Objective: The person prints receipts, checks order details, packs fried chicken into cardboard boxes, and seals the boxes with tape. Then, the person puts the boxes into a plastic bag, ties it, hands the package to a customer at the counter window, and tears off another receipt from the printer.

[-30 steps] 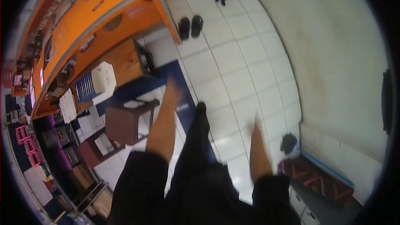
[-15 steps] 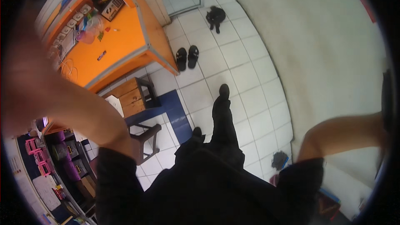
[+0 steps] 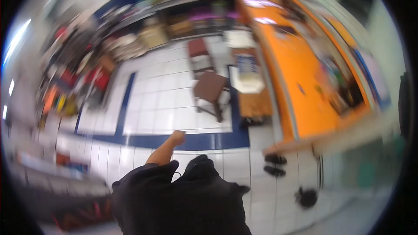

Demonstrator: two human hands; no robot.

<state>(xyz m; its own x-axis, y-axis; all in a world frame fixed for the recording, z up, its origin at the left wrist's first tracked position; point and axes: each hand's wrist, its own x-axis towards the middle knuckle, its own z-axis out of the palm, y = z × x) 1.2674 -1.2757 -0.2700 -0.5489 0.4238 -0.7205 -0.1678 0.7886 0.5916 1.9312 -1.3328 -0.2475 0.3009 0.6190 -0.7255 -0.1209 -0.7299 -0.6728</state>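
My left hand reaches out ahead of my black-clothed body, low over the white tiled floor and a dark blue tile band. It looks compact, but its fingers are too blurred to read, and nothing can be made out in it. Nearest ahead of it stands a brown stool, apart from the hand. A second, reddish-brown stool is just behind that one. My right hand does not show.
An orange desk runs along the right, with a wooden bench beside it. Black slippers and a black cat are on the floor at lower right. Piled goods line the left; a dark shelf crosses the back.
The view has swung left, so the orange desk now appears on the right and the stools ahead. My left hand has come down from high at the left; my right arm has left the picture.
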